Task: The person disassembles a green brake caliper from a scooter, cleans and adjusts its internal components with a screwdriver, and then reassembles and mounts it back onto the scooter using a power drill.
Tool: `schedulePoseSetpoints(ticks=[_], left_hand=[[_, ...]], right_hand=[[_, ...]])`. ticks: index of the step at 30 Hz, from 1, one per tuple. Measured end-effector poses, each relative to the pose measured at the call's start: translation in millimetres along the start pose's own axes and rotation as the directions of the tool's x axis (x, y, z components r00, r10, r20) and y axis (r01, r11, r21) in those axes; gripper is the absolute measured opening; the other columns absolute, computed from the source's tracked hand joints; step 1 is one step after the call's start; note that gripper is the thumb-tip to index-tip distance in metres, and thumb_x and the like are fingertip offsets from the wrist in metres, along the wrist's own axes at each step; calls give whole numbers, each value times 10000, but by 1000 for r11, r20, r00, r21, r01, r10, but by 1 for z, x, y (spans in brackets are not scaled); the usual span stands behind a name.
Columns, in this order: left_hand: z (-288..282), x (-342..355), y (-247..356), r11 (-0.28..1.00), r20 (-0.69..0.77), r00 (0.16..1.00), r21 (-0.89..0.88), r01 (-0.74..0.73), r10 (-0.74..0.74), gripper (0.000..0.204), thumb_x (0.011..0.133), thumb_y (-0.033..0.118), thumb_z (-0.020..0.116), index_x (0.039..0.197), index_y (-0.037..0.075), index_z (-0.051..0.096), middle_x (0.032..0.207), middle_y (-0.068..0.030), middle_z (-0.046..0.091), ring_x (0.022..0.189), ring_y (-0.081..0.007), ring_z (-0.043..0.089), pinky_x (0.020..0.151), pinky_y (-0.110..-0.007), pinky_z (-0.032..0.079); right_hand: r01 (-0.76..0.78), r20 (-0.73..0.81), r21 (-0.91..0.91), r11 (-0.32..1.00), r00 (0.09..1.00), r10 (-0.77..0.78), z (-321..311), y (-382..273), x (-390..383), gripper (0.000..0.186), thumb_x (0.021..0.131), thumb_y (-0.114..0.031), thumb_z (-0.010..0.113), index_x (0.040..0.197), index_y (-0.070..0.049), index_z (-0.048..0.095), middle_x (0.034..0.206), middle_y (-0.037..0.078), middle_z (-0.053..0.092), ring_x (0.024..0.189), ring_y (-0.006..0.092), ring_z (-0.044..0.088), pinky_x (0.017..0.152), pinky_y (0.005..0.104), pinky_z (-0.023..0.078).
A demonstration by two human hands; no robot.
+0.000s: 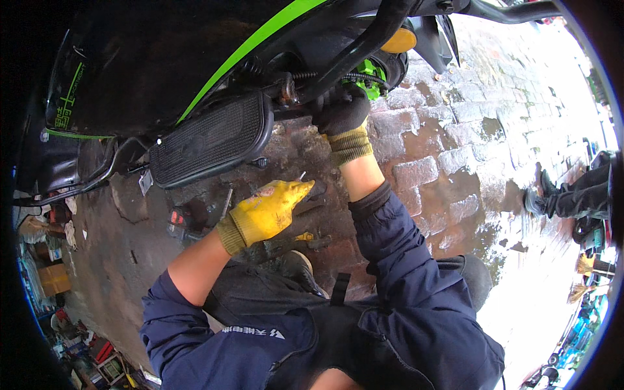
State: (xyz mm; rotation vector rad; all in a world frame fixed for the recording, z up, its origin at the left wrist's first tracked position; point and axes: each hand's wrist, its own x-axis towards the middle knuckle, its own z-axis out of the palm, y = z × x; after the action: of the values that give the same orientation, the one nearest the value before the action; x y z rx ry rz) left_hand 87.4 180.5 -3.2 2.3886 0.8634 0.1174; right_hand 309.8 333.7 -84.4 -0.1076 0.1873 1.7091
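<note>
Wet cobbled paving (pixel 455 156) is seen beneath a black-and-green scooter (pixel 162 71).
Its underside frame tube (pixel 364 45) is gripped by the gloved right hand (pixel 343 114); a small metal tool (pixel 301 176) is pinched in the yellow-gloved left hand (pixel 270 209).

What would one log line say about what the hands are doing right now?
left hand: yellow glove, holds small tool | right hand: dark glove, grips scooter underside by green part | footrest: untouched | ground: wet paving

Glossy black scooter panel (pixel 149 58), ribbed rubber footrest (pixel 211 138), wet cobblestones (pixel 448 143)
</note>
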Motion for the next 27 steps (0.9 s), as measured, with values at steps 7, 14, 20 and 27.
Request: schedulePoseSetpoints(ticks=[7, 14, 20, 27], left_hand=[[10, 4, -6, 993, -84, 989, 33, -117, 119, 603, 924, 94, 617, 1514, -1, 534, 1459, -216, 622, 1331, -385, 599, 1137, -466, 478], [-2, 5, 1, 992, -90, 988, 34, -121, 123, 600, 929, 83, 624, 1519, 14, 535, 1449, -202, 624, 1290, -375, 619, 1112, -460, 493], [10, 5, -7, 995, -107, 989, 11, -101, 102, 598, 932, 82, 605, 1525, 36, 540, 1432, -195, 628, 1271, -381, 621, 1106, -457, 496], [4, -3, -30, 998, -222, 974, -24, -62, 56, 523, 975, 114, 559, 1497, 90, 582, 1418, -159, 663, 1302, -345, 625, 1101, -442, 513]], right_hand=[[-126, 533, -35, 991, 837, 125, -59, -34, 31, 490, 1101, -290, 258, 1345, 7, 562, 1312, 153, 693, 1241, 318, 639, 1074, 473, 527], [186, -116, -215, 959, 970, -214, 1, -2, 6, 397, 1086, -393, 336, 983, -113, 598, 946, 48, 668, 761, 227, 604, 670, 315, 487], [97, 86, -212, 972, 993, -80, -5, -12, 14, 381, 1088, -361, 355, 1072, -73, 605, 945, 68, 647, 837, 249, 605, 748, 362, 491], [188, 220, -298, 936, 968, -124, -36, -33, 32, 356, 1078, -396, 434, 1178, -114, 627, 1101, 80, 668, 983, 268, 599, 858, 408, 491]])
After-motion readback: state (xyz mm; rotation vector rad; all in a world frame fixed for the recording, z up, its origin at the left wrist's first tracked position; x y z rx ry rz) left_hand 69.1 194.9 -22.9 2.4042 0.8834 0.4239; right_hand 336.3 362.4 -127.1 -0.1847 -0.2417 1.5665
